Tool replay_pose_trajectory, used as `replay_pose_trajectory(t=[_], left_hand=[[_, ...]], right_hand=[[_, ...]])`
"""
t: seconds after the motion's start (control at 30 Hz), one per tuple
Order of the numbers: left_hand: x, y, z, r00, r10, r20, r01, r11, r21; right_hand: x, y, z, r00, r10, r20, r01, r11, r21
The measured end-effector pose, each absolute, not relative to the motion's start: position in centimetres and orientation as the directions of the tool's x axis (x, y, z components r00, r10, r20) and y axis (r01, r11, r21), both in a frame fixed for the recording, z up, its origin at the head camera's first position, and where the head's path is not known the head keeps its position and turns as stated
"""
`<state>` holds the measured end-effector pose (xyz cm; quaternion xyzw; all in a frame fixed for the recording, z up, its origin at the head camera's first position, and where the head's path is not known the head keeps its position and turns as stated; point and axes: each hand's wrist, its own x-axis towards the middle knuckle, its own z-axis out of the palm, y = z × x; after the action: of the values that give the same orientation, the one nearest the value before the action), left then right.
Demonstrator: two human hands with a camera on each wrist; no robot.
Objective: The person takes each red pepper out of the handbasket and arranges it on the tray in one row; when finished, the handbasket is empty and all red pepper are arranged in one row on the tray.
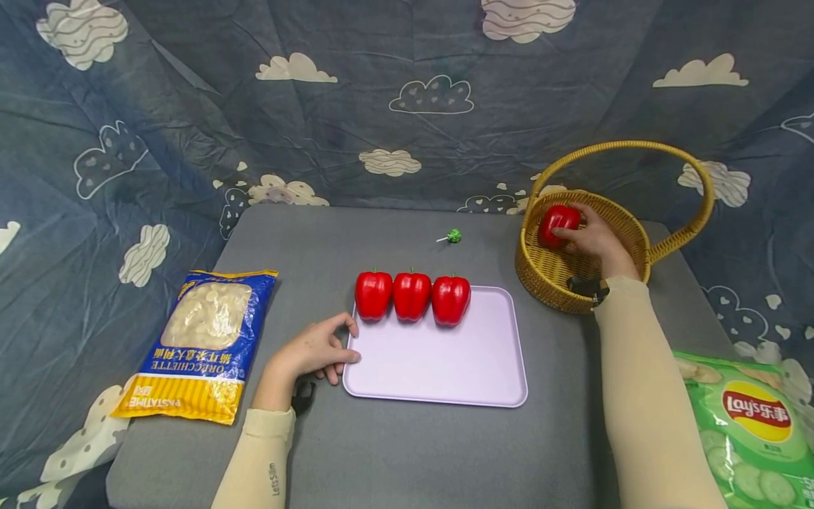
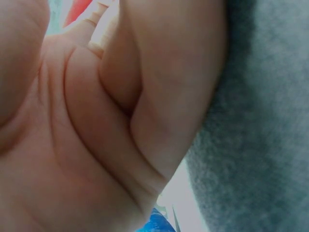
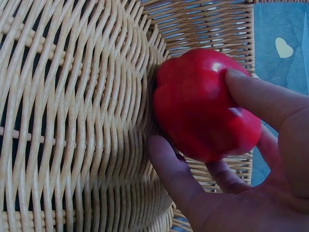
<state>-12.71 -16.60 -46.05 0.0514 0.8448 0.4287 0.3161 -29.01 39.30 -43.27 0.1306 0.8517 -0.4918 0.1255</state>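
Inside the wicker basket [image 1: 552, 288], my right hand [image 1: 596, 237] grips a red bell pepper [image 1: 557, 223]. The right wrist view shows the thumb on the pepper's upper side and the other fingers spread below and behind it, close to the woven wall. My left hand [image 1: 320, 350] holds the left edge of a pale lilac tray [image 1: 439, 367], its thumb and forefinger at the rim and the other fingers curled beside it. Three more red bell peppers [image 1: 412, 295] stand in a row along the tray's far side, from its left corner.
A blue and yellow pasta bag [image 1: 200, 346] lies left of my left hand. Behind the tray is a small green lollipop [image 1: 453, 236]. A green Lay's chip bag [image 1: 753, 424] sits at the right, beside my right sleeve. The basket's tall handle [image 1: 636, 145] arches over its opening.
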Motion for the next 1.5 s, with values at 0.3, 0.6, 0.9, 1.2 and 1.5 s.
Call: replay_pose_trajectory(t=[0.3, 0.6, 0.9, 1.2, 1.5], left_hand=[[-12.7, -16.6, -46.1, -0.797, 0.359, -0.485, -0.183, 0.622, 0.761], [-12.7, -16.6, -46.1, -0.798, 0.347, -0.492, -0.192, 0.627, 0.755], [-12.7, -16.5, -46.2, -0.794, 0.342, -0.503, -0.206, 0.627, 0.751], [-12.8, -16.5, -46.0, -0.79, 0.336, -0.513, -0.214, 0.633, 0.744], [-12.7, -16.5, -46.1, -0.791, 0.345, -0.505, -0.2, 0.634, 0.747]], right_hand=[[-28.9, 39.1, -43.3, -0.939, 0.1, -0.33, 0.338, 0.456, -0.823], [-28.5, 39.0, -42.6, -0.932, 0.091, -0.352, 0.352, 0.459, -0.815], [-28.0, 38.8, -41.3, -0.93, 0.079, -0.358, 0.353, 0.457, -0.816], [-26.6, 38.1, -38.8, -0.949, 0.137, -0.284, 0.315, 0.484, -0.817], [-22.9, 36.4, -35.8, -0.962, 0.177, -0.209, 0.271, 0.505, -0.82]])
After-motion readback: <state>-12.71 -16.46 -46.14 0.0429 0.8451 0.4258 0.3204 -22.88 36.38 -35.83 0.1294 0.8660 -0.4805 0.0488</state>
